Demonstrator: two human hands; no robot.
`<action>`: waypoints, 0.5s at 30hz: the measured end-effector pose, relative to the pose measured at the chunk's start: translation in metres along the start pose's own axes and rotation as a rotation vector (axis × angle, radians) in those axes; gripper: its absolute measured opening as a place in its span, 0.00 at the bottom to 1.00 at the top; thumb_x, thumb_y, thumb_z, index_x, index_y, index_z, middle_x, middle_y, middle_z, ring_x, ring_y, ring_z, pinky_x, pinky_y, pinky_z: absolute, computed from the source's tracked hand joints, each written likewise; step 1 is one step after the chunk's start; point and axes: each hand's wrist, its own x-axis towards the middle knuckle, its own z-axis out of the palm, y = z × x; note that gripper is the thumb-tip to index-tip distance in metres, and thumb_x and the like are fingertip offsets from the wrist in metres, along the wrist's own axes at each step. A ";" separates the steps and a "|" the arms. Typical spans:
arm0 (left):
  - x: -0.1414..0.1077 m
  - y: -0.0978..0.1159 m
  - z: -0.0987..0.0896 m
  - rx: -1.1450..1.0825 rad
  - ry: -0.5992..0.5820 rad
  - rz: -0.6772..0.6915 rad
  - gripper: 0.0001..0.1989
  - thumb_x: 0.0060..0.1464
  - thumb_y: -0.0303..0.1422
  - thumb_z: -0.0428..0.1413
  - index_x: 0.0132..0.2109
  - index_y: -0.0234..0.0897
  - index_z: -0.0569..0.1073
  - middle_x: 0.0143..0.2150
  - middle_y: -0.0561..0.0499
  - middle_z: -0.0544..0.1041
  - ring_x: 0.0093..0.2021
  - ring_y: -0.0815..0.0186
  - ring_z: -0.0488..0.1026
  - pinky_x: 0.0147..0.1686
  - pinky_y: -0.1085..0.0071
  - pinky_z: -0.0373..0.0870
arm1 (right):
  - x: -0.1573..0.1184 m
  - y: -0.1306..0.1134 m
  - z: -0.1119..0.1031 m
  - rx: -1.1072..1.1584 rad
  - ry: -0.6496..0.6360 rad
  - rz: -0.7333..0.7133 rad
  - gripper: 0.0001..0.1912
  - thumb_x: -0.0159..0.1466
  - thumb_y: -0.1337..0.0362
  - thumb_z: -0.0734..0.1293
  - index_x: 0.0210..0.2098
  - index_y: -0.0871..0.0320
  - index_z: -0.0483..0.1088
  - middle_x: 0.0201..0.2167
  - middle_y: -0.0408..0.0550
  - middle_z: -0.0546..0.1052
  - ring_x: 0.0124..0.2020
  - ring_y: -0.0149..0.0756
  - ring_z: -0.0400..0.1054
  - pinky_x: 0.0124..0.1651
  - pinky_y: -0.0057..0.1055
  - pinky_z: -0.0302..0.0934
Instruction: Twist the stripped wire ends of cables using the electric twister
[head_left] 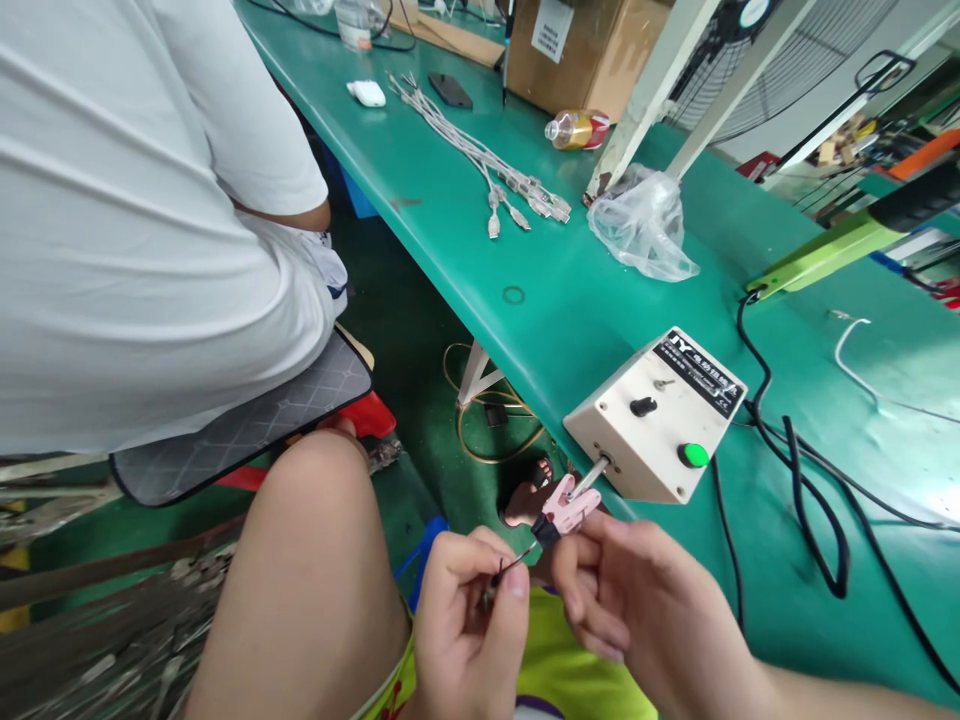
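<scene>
Thin dark wires (pixel 519 560) run from a pink clip (pixel 571 508) with a black tip into my left hand (pixel 472 620), whose thumb and finger pinch them. The clip sits on a metal shaft (pixel 589 478) that sticks out of a cream control box (pixel 656 420) with a green button and a black knob. My right hand (pixel 637 590) is just below and right of the clip, its fingers curled near the clip's side. Whether its fingertips grip the clip is hard to tell.
A person in a white shirt (pixel 150 220) sits at the left. On the green table (pixel 450 190) lie grey cables (pixel 480 150), a phone (pixel 450 90), a bottle (pixel 577 130) and a plastic bag (pixel 645 220). Black cords (pixel 795 470) run right of the box.
</scene>
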 end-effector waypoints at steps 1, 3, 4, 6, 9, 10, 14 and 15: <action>0.000 0.001 0.002 -0.012 0.021 -0.003 0.05 0.76 0.28 0.56 0.45 0.42 0.71 0.33 0.55 0.72 0.29 0.70 0.68 0.27 0.79 0.66 | -0.006 -0.003 -0.002 -0.098 -0.020 -0.041 0.22 0.73 0.47 0.66 0.36 0.59 0.80 0.24 0.47 0.75 0.20 0.29 0.48 0.25 0.31 0.45; 0.000 0.003 0.006 -0.038 0.087 -0.039 0.07 0.76 0.31 0.58 0.44 0.42 0.71 0.32 0.55 0.70 0.28 0.70 0.67 0.26 0.78 0.63 | -0.019 -0.015 -0.005 -0.347 -0.064 -0.251 0.19 0.73 0.50 0.68 0.36 0.57 0.82 0.25 0.49 0.77 0.22 0.33 0.60 0.29 0.32 0.55; -0.001 0.004 0.009 -0.049 0.121 -0.069 0.08 0.75 0.33 0.59 0.43 0.41 0.71 0.32 0.55 0.70 0.29 0.70 0.67 0.27 0.78 0.62 | -0.025 -0.025 -0.007 -0.497 -0.066 -0.418 0.15 0.74 0.53 0.69 0.38 0.55 0.83 0.29 0.52 0.80 0.28 0.39 0.69 0.33 0.34 0.61; -0.002 0.008 0.014 -0.058 0.170 -0.129 0.10 0.74 0.36 0.61 0.41 0.41 0.71 0.32 0.55 0.69 0.30 0.69 0.67 0.28 0.76 0.62 | -0.032 -0.046 -0.011 -0.656 0.030 -0.730 0.12 0.76 0.56 0.69 0.41 0.50 0.85 0.31 0.53 0.84 0.35 0.47 0.77 0.36 0.38 0.68; -0.005 0.012 0.018 -0.054 0.194 -0.153 0.12 0.73 0.38 0.62 0.40 0.41 0.70 0.32 0.55 0.70 0.31 0.68 0.67 0.29 0.75 0.62 | -0.023 -0.073 -0.019 -0.656 0.250 -0.969 0.16 0.76 0.62 0.67 0.33 0.53 0.83 0.27 0.52 0.84 0.23 0.40 0.68 0.21 0.34 0.54; -0.005 0.012 0.018 -0.052 0.198 -0.157 0.12 0.73 0.38 0.62 0.40 0.41 0.70 0.32 0.54 0.70 0.32 0.68 0.67 0.30 0.75 0.62 | -0.016 -0.077 -0.023 -0.634 0.297 -1.026 0.17 0.75 0.65 0.66 0.32 0.54 0.82 0.27 0.51 0.84 0.19 0.36 0.63 0.20 0.35 0.50; -0.006 0.013 0.018 -0.066 0.199 -0.168 0.13 0.74 0.39 0.62 0.40 0.41 0.70 0.32 0.55 0.69 0.32 0.68 0.67 0.31 0.74 0.63 | 0.005 -0.075 -0.037 -0.706 0.438 -1.180 0.16 0.72 0.71 0.66 0.31 0.56 0.82 0.29 0.51 0.85 0.24 0.39 0.71 0.24 0.35 0.54; -0.006 0.013 0.018 -0.071 0.199 -0.170 0.13 0.74 0.39 0.62 0.40 0.41 0.70 0.32 0.55 0.69 0.32 0.68 0.67 0.31 0.74 0.62 | 0.008 -0.072 -0.041 -0.755 0.453 -1.212 0.15 0.72 0.70 0.66 0.32 0.55 0.82 0.31 0.51 0.85 0.29 0.42 0.76 0.26 0.36 0.58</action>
